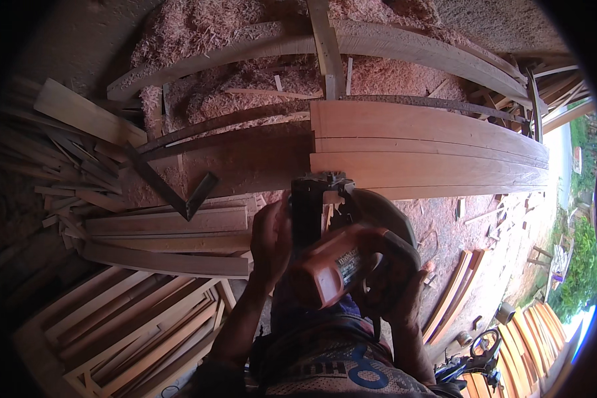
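An orange-and-dark circular saw (325,268) is in front of my body, its blade guard (385,212) toward the right. The saw's front end meets the near left corner of two pale planks (418,142), which lie side by side on a darker board. My right hand (404,292) is closed around the saw's rear handle, the fingers mostly hidden. Along the left edge of the saw's dark base plate (305,215), my left hand (270,242) grips with curled fingers, partly in shadow. A dark L-shaped square (188,211) rests on the board to the left.
Wood shavings (205,40) are heaped behind a curved timber frame (404,43). Offcuts (79,152) pile up at the far left, above stacked boards (172,232) and wooden frames (139,325). Curved strips (454,292) lie at right, near a parked motorcycle (474,358).
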{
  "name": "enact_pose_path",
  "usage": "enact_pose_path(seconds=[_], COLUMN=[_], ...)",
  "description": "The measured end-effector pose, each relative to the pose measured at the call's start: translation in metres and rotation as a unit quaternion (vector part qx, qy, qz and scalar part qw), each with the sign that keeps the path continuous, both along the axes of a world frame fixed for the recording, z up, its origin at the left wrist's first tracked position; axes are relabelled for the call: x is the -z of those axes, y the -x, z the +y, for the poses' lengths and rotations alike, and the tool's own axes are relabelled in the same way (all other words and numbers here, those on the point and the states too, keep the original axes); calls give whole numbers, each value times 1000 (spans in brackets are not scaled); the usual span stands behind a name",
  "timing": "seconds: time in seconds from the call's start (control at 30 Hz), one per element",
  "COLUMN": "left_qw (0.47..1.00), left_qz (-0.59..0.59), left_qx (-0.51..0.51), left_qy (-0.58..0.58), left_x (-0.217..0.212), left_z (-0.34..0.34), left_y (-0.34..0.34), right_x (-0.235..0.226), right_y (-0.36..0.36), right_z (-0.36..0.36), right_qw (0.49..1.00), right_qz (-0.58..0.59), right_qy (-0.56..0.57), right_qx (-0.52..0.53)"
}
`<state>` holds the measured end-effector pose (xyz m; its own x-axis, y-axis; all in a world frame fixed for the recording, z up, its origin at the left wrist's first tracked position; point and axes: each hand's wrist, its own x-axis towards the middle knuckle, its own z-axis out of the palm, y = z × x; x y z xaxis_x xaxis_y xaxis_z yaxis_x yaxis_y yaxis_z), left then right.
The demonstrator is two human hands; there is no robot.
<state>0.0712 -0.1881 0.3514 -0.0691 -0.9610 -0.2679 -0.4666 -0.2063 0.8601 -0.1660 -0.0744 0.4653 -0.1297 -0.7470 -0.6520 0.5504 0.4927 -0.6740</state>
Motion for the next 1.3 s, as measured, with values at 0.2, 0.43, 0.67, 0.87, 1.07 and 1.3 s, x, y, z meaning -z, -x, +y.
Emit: enact_pose_path(seconds=[0.2, 0.43, 0.67, 0.87, 1.07, 1.3], left_qw=[941, 922, 993, 978, 978, 979], left_qz=[-168, -158, 68, 104, -15, -33], left_qx=[188, 262, 33, 120, 115, 111], left_qy=[226, 237, 86, 138, 176, 171], left_x=[3, 20, -18, -111, -121, -129], left_z=[5, -74, -36, 31, 28, 23], left_y=[-6, 8, 1, 10, 17, 15], right_x=[-7, 0, -2, -1, 2, -4], right_y=[1, -3, -2, -1, -6, -6], right_z=[-9, -6, -6, -8, -22, -21], right_qw=[998, 999, 999, 998, 997, 998], right_qz=[42, -8, -3, -3, 8, -3], right_qy=[3, -31, -22, 33, 61, -11], right_qx=[-40, -8, -45, -54, -35, -54])
